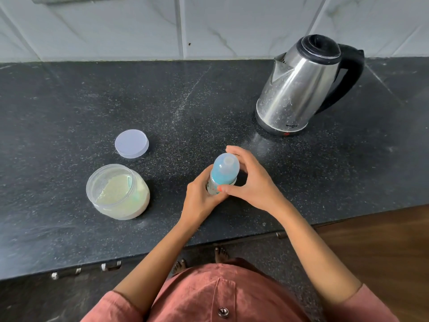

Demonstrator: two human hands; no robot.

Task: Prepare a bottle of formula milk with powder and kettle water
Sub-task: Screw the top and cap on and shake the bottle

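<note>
1. We see the left hand (200,197) wrapped round the lower body of the bottle (224,170), which is upright near the front of the counter (185,101).
2. The right hand (251,180) curls round its blue top, gripping it.

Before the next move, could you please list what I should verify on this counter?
1. Bottle steadied: ok, left hand grips its body.
2. Bottle open for filling: not ok, cap is on, right hand curled round it.
3. Powder jar open: ok, lid lies apart behind it.
4. Kettle upright and closed: ok.
5. Water in kettle: cannot tell.
</note>
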